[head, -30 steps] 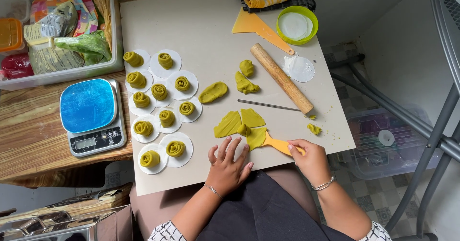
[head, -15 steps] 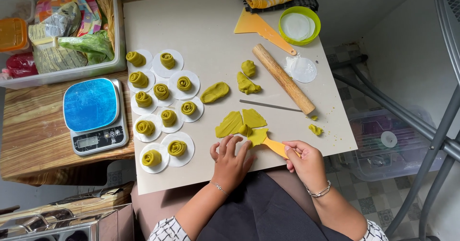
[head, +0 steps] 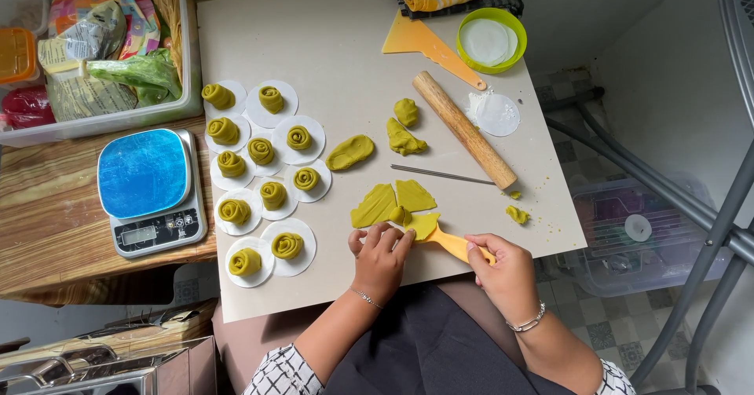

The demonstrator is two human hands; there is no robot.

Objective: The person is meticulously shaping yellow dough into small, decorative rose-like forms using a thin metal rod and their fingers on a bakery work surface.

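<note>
My right hand grips the yellow scraper, its blade now slid under a flat dough piece; my left hand has shifted onto it, fingers curled.

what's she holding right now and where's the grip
The right hand holds a yellow scraper by its handle end, blade under the flat dough pieces. The left hand grips nothing; its fingers rest on the dough.
</note>
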